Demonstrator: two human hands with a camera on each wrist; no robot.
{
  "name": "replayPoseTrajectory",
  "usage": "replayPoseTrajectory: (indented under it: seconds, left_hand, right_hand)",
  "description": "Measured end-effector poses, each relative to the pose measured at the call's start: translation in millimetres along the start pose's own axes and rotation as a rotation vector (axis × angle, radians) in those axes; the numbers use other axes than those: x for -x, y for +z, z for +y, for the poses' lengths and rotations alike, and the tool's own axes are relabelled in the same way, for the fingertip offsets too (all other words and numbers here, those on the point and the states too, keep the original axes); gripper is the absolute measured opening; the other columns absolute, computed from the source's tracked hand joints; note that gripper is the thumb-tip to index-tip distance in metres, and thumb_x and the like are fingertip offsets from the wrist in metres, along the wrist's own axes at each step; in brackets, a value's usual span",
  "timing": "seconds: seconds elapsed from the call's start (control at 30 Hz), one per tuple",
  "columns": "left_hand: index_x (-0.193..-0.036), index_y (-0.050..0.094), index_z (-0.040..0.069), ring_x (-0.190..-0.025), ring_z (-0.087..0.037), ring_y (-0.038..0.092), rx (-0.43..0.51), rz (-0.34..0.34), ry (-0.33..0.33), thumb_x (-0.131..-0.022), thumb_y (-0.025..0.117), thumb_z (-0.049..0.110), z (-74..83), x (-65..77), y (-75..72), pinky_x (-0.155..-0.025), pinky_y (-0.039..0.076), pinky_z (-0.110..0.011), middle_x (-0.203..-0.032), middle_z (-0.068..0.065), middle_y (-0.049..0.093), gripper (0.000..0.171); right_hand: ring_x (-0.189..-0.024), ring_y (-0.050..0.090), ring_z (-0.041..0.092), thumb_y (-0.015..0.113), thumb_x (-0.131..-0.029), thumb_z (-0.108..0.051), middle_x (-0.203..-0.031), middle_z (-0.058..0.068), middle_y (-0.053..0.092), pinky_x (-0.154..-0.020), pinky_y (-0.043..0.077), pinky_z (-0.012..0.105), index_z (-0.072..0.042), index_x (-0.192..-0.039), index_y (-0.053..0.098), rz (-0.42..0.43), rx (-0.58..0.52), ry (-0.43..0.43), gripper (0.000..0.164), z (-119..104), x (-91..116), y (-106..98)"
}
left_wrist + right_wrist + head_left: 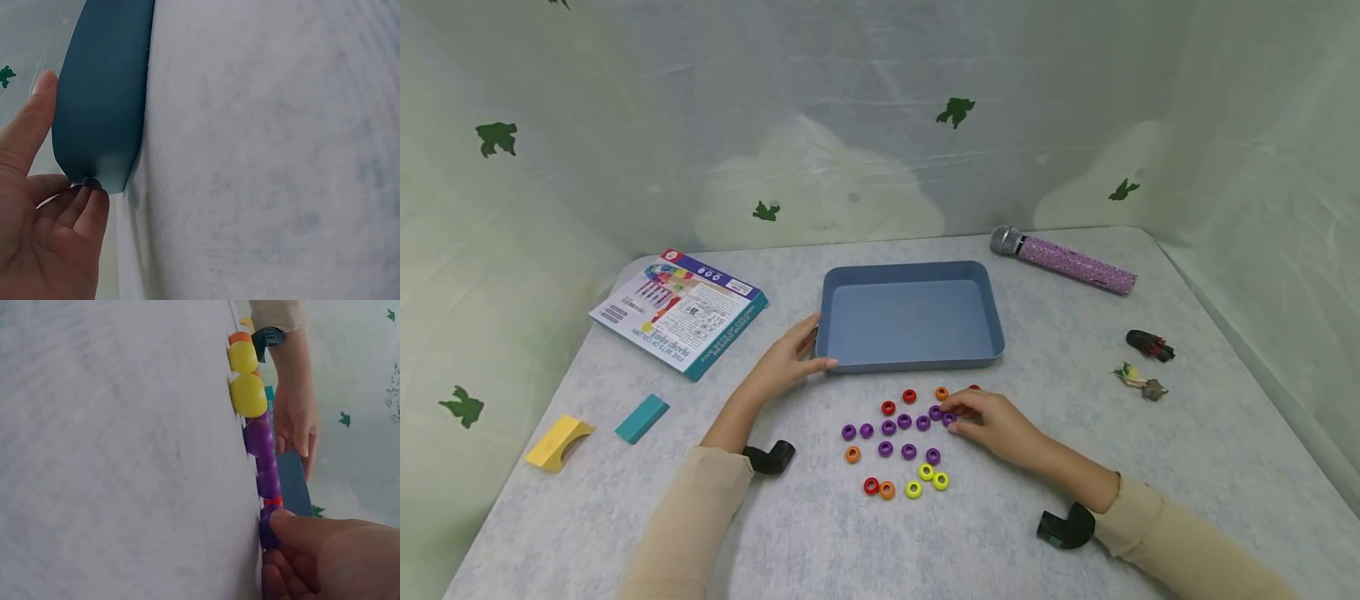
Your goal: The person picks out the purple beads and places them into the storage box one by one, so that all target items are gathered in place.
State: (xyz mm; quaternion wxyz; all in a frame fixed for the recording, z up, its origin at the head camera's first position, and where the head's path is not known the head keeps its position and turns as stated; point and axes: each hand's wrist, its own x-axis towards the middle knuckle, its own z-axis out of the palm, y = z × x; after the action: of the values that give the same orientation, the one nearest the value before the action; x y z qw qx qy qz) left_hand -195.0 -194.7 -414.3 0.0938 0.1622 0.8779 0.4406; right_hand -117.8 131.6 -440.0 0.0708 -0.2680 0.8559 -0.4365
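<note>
My left hand (pixel 788 360) holds the near left corner of a shallow blue-grey tray (pixel 917 321). In the left wrist view its thumb lies along one wall of the tray (pixel 106 94), and the bent fingers meet the end wall. Just in front of the tray, purple, red, orange and yellow beads with holes are scattered on the table. My right hand (pixel 1000 425) is at the right side of this group, pinching a purple bead (pixel 949 419) between thumb and fingers. The right wrist view shows the thumb against that bead (pixel 269 528), low at the table surface.
A boxed toy set (pixel 681 312) lies at the back left, with a teal block (pixel 642 418) and a yellow arch block (pixel 557 442) nearer. A glittery pink microphone (pixel 1067 260) lies back right. Two small objects, one black and red (pixel 1150 344), lie at right.
</note>
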Motion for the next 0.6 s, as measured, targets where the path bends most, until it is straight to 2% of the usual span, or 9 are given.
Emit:
replayPoseTrajectory:
  seconds: [0.13, 0.27, 0.37, 0.5, 0.6]
  left_hand:
    - [-0.133, 0.012, 0.008, -0.121, -0.017, 0.019, 0.033, -0.014, 0.009, -0.069, 0.063, 0.036, -0.2, 0.7, 0.2, -0.096, 0.025, -0.026, -0.136, -0.007, 0.010, 0.087]
    - [-0.134, 0.012, 0.009, -0.121, -0.016, 0.017, 0.036, -0.014, 0.027, -0.069, 0.063, 0.037, -5.2, -1.0, 1.0, -0.096, 0.025, -0.026, -0.137, -0.007, 0.010, 0.087]
    - [-0.133, 0.013, 0.008, -0.121, -0.016, 0.017, 0.037, -0.007, 0.030, -0.069, 0.063, 0.037, -6.2, -1.4, 1.6, -0.096, 0.025, -0.027, -0.136, -0.008, 0.011, 0.087]
    - [-0.133, 0.014, 0.008, -0.121, -0.015, 0.018, 0.041, 0.002, 0.015, -0.067, 0.063, 0.038, -6.4, -1.7, 2.0, -0.096, 0.025, -0.026, -0.136, -0.007, 0.012, 0.088]
    - [-0.133, 0.014, 0.009, -0.121, -0.015, 0.019, 0.040, 0.002, 0.007, -0.067, 0.063, 0.039, -6.6, -1.8, 2.0, -0.096, 0.025, -0.026, -0.136, -0.007, 0.012, 0.088]
  right_hand:
    - [-0.077, 0.049, 0.003, 0.061, -0.075, -0.015, -0.089, -0.009, 0.055, -0.067, 0.045, 0.018, -0.016, -0.094, 0.060, 0.003, 0.021, 0.002, 0.019, -3.5, -1.7, -1.5]
    - [-0.075, 0.050, 0.004, 0.060, -0.076, -0.013, -0.088, -0.008, 0.056, -0.065, 0.046, 0.019, -0.012, -0.095, 0.060, 0.022, 0.010, -0.021, 0.019, -13.4, -10.1, -13.6]
    - [-0.075, 0.051, 0.005, 0.059, -0.076, -0.010, -0.089, -0.007, 0.055, -0.063, 0.048, 0.021, -0.011, -0.097, 0.059, 0.069, -0.010, -0.065, 0.021, -21.0, -22.8, -28.3]
    - [-0.080, 0.052, 0.008, 0.058, -0.077, -0.012, -0.092, -0.003, 0.055, -0.068, 0.047, 0.022, -0.010, -0.098, 0.058, 0.148, -0.008, -0.122, 0.021, -21.8, -47.2, -46.7]
    - [-0.083, 0.052, 0.011, 0.058, -0.077, -0.013, -0.092, 0.001, 0.055, -0.073, 0.046, 0.022, -0.006, -0.098, 0.058, 0.176, -0.006, -0.106, 0.023, -13.2, -67.9, -53.7]
